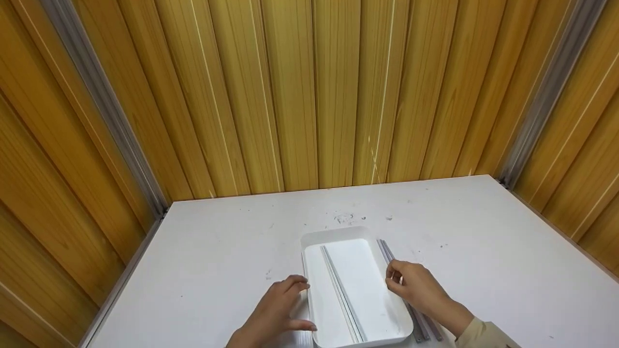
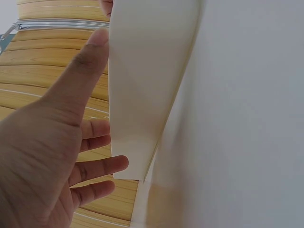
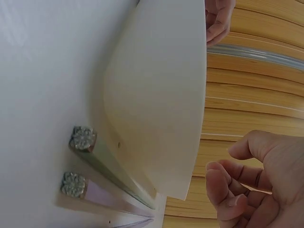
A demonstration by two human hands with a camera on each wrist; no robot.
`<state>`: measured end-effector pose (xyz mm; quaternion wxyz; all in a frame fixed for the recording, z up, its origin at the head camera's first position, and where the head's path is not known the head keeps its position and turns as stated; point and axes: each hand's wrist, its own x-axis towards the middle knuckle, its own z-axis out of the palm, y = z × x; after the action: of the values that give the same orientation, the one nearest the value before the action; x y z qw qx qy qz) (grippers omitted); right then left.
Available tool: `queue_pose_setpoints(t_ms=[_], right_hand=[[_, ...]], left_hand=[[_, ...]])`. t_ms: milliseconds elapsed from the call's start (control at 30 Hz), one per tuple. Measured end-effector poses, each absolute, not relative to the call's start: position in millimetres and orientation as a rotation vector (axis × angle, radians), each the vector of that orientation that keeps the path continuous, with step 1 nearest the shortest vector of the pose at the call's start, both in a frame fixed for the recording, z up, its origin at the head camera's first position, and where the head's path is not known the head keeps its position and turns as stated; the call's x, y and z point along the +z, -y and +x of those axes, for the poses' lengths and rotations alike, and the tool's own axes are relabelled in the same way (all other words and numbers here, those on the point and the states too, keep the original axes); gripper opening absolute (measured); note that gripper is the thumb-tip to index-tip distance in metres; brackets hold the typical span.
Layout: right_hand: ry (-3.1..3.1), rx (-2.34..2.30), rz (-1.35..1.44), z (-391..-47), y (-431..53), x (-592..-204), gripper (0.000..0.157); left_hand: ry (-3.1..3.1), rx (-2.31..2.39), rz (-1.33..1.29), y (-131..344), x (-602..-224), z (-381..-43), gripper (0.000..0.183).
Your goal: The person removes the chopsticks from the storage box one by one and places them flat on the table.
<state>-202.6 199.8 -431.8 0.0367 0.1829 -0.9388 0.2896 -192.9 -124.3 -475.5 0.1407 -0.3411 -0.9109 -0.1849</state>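
A white rectangular tray (image 1: 333, 236) stands on the table, with pale, slim chopsticks (image 1: 342, 291) lying lengthwise in it. My left hand (image 1: 276, 305) is at the tray's left side, thumb and fingers spread at the rim; the left wrist view shows them straight or slightly bent. Just over the tray's right edge hovers my right hand (image 1: 420, 289), fingers loosely curled and nothing visible in them. Beneath it, outside the tray, lie several greyish-purple chopsticks (image 1: 385, 251), partly hidden by that hand. Their square, silvery patterned ends (image 3: 83, 138) show in the right wrist view.
The white tabletop (image 1: 217, 251) has dark scuff marks beyond the tray. Wood-patterned panels (image 1: 333, 96) enclose the back and both sides, with grey metal posts (image 1: 111, 106) in the corners.
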Motion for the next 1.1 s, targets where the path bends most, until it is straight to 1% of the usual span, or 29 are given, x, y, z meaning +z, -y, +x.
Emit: queue_pose_setpoints(t_ms=[200, 400, 800, 1100], right_hand=[[2.880, 0.934, 0.632, -204.2, -189.3, -435.9, 0.004], [2.913, 0.924, 0.599, -204.5, -176.6, -439.6, 0.006], [2.914, 0.824, 0.596, -203.7, -163.1, -447.3, 0.004], [2.859, 0.838, 0.695, -203.7, -156.1, -456.7, 0.003]], left_hand=[[2.602, -0.520, -0.986, 125.0, -477.4, -193.0, 0.078], [2.591, -0.528, -0.992, 125.5, -479.0, -193.5, 0.077], [2.613, -0.559, -0.997, 124.1, -477.1, -194.3, 0.075], [2.624, -0.559, -1.001, 125.1, -475.1, -192.6, 0.077]])
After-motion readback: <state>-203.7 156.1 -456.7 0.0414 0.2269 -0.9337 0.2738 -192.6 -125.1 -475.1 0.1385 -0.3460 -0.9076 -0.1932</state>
